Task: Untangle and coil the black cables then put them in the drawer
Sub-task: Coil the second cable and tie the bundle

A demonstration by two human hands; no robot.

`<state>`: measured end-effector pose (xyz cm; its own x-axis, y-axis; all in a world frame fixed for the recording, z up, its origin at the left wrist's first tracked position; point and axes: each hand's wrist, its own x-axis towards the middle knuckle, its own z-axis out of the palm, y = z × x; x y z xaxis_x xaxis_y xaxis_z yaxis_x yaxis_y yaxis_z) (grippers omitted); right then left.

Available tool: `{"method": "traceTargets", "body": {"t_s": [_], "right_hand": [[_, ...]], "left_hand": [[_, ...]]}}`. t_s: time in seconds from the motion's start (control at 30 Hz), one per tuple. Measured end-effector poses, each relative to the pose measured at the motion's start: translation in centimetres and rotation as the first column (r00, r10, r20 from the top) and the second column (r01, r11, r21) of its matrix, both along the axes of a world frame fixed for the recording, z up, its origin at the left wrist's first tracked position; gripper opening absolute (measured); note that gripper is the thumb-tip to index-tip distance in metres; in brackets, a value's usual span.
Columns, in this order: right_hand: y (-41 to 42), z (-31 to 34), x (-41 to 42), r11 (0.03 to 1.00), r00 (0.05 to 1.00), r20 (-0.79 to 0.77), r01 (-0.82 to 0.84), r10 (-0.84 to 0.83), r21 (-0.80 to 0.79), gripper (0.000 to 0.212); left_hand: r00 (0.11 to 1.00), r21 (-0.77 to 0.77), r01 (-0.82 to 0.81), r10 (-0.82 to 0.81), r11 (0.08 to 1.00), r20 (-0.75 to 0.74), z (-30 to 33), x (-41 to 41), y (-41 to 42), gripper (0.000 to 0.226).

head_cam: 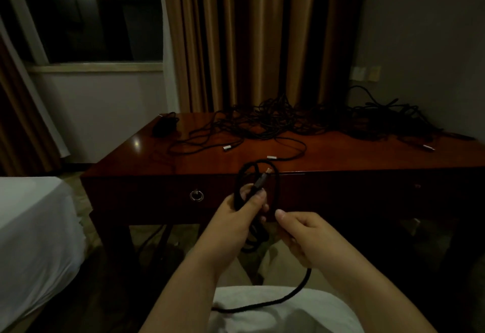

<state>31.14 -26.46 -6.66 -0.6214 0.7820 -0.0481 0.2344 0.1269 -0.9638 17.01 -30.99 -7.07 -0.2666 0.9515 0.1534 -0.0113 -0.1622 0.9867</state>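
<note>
A black cable coil [249, 188] hangs before the closed drawer [196, 195], its loops pinched in the left hand [241, 217] to keep their shape. The right hand [301, 235] grips the trailing length, likely feeding it. More tangled cables [275, 120] cover the desk [341, 154].

We lose the black cable [275, 301] where it runs under the right hand [301, 235], and its low end slips behind the left forearm. Loops of it vanish inside the left hand [241, 214], so we can't count the turns. The tangled pile [278, 120] at the back of the desk [341, 154] is too dark for us to separate one cable from another. The desk's right end is cut by the frame edge, and below it shadow swallows everything. The drawer [162, 196] front shows only a ring pull [196, 195]; its seams are lost in the gloom.
</note>
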Motion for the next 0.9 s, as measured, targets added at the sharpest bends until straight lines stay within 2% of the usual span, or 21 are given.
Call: {"method": "traceTargets", "body": {"t_s": [0.07, 0.17, 0.27, 0.33, 0.4, 0.5, 0.53, 0.57, 0.63, 0.67, 0.73, 0.77, 0.83, 0.9], "right_hand": [[0.2, -0.3, 0.0, 1.0, 1.0, 0.004, 0.02, -0.02, -0.018, 0.04], [0.2, -0.6, -0.5, 0.994, 1.0, -0.005, -0.006, 0.005, -0.112, 0.043], [0.2, -1.1, -0.6, 0.977, 0.997, -0.055, -0.063, 0.052, -0.205, 0.043], [0.5, -1.6, -0.1, 0.973, 0.993, -0.088, -0.097, 0.08, -0.209, 0.042], [0.6, -2.0, 0.6, 0.982, 0.995, -0.017, -0.1, 0.098, -0.16, 0.038], [0.3, -2.1, 1.0, 0.995, 0.965, 0.25, -0.097, 0.084, 0.039, 0.036], [0.0, -1.8, 0.9, 0.979, 0.933, 0.354, -0.134, 0.073, 0.154, 0.035], [-0.5, -1.4, 0.8, 0.941, 0.893, 0.447, -0.195, 0.054, 0.276, 0.033], [-1.6, 0.3, 0.4, 0.826, 0.841, 0.541, -0.304, -0.002, 0.474, 0.031], [-2.1, 1.4, 0.3, 0.78, 0.84, 0.543, -0.324, -0.024, 0.536, 0.028], [-2.6, 3.7, 0.5, 0.748, 0.857, 0.513, -0.304, -0.057, 0.59, 0.021], [-2.6, 4.6, 0.8, 0.76, 0.875, 0.479, -0.27, -0.063, 0.592, 0.018], [-2.0, 5.6, 1.5, 0.792, 0.917, 0.395, -0.206, -0.048, 0.575, 0.015], [-1.1, 5.8, 2.0, 0.815, 0.946, 0.322, -0.158, -0.037, 0.558, 0.015]], "left_hand": [[0.996, 0.026, 0.042, -0.044, 0.999, 0.076, 0.6, 0.4, -0.3, 0.028], [0.963, 0.047, 0.097, -0.105, 0.994, 0.249, 1.2, 1.6, -0.2, 0.039], [0.879, 0.077, -0.04, -0.001, 0.996, 0.476, 1.9, 1.8, 0.2, 0.034], [0.829, 0.122, -0.155, 0.062, 0.98, 0.555, 2.5, 1.3, 0.4, 0.031], [0.779, 0.162, -0.284, 0.13, 0.945, 0.613, 3.3, 0.3, 0.5, 0.027], [0.678, 0.157, -0.484, 0.255, 0.861, 0.689, 4.3, -1.4, 1.0, 0.014], [0.665, 0.127, -0.553, 0.344, 0.824, 0.663, 4.4, -1.8, 1.3, 0.009], [0.675, 0.096, -0.621, 0.469, 0.778, 0.569, 4.3, -2.2, 1.6, 0.006], [0.701, 0.106, -0.712, 0.693, 0.694, 0.169, 3.7, -2.3, 2.2, 0.011], [0.689, 0.155, -0.707, 0.722, 0.69, -0.066, 3.1, -2.1, 2.3, 0.017], [0.622, 0.208, -0.628, 0.645, 0.75, -0.445, 1.5, -1.4, 2.3, 0.028], [0.608, 0.191, -0.572, 0.569, 0.798, -0.554, 0.9, -0.9, 2.2, 0.03], [0.65, 0.095, -0.463, 0.41, 0.881, -0.64, 0.4, -0.3, 2.0, 0.031], [0.744, -0.04, -0.348, 0.25, 0.937, -0.619, 0.2, 0.0, 1.8, 0.051]]}}
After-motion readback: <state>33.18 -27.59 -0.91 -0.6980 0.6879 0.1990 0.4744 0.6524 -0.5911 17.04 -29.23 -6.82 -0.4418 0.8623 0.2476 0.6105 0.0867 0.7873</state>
